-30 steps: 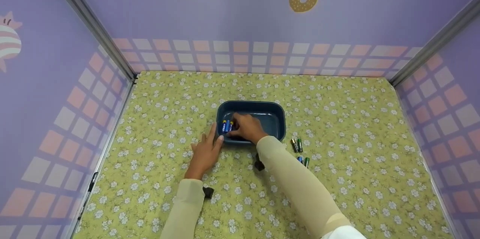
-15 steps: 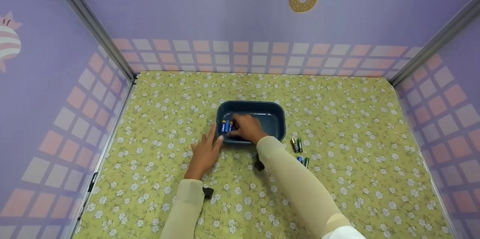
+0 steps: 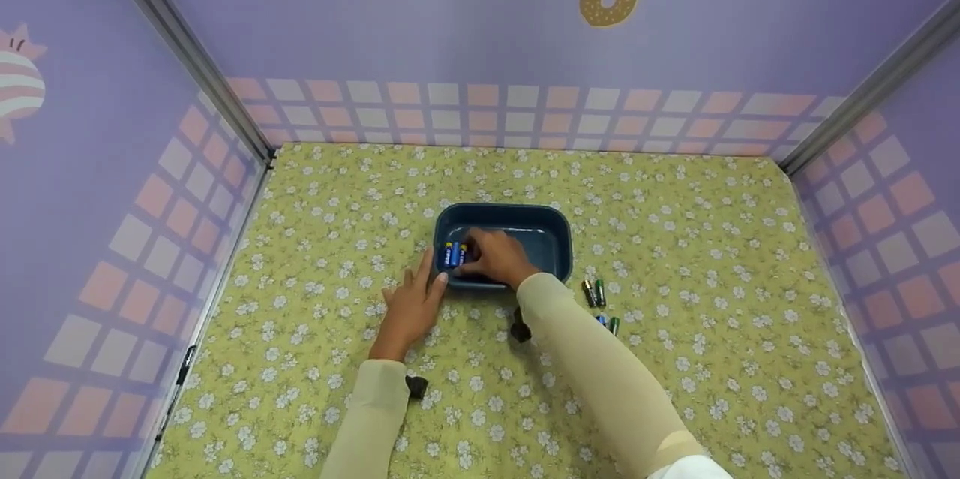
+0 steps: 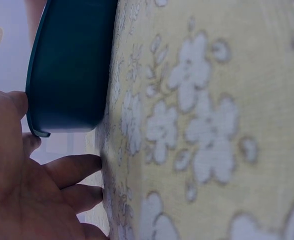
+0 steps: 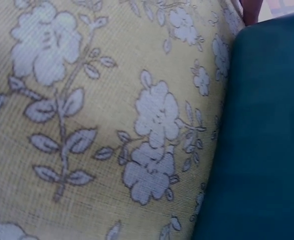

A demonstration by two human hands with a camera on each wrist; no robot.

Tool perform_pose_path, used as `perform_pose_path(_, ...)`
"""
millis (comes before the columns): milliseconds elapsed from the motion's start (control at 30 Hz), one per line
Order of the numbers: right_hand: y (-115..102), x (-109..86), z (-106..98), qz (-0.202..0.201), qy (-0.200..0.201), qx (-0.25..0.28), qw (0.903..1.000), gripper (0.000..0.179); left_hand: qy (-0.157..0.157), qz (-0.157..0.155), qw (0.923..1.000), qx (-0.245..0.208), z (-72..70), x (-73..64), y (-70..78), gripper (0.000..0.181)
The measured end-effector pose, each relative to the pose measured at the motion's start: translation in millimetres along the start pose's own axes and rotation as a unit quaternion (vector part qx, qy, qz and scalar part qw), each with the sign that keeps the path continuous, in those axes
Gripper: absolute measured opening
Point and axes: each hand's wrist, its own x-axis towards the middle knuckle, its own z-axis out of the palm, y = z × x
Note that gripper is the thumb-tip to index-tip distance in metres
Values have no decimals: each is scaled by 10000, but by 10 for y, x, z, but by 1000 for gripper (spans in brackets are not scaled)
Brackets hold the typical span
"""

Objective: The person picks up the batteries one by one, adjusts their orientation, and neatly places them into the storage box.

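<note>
A dark blue-green plastic bin (image 3: 553,218) stands mid-table. Side by side at its left end lie blue batteries (image 3: 454,254) with yellow ends. My right hand (image 3: 501,257) reaches down inside, thumb and fingers curled round a battery at the row's right side, largely covered by the hand. Only the bin's outer wall (image 5: 266,130) shows beside the cloth in the right wrist view. At the bin's near left corner, my left hand (image 3: 409,302) touches the rim with its fingers spread. The left wrist view has its thumb at the rim and other fingertips (image 4: 94,164) down on the cloth.
Right of the bin lie a black-and-gold battery (image 3: 589,293) and a green one (image 3: 600,292). Nearer, a blue battery (image 3: 601,320) and another green one (image 3: 614,326) sit partly behind the right sleeve. Purple walls surround the flowered cloth (image 3: 712,239).
The blue batteries shift very slightly under the right fingers. Both hands and the bin otherwise keep their places.
</note>
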Motion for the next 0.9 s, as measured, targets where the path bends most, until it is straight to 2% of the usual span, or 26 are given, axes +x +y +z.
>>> perform_pose_path(200, 46, -74, -128, 5, -69, 319, 9995, 64, 15, -29, 10000, 65, 7, 6, 16, 72)
perform_pose_path(333, 93, -147, -286, -63, 52, 442, 9990, 67, -4, -73, 9999, 143, 9, 17, 30, 74)
perform_pose_path(567, 206, -341, -691, -269, 531, 398, 9974, 66, 36, -138, 9998, 112, 13, 10, 50, 73)
perform_pose_path(767, 320, -570, -1014, -500, 1052, 601, 9914, 61, 79, -70, 9998, 158, 26, 5, 29, 74)
perform_pose_path(900, 413, -736, -1179, -514, 1354, 467, 9884, 57, 79, -81, 9997, 217, 36, 10, 23, 74)
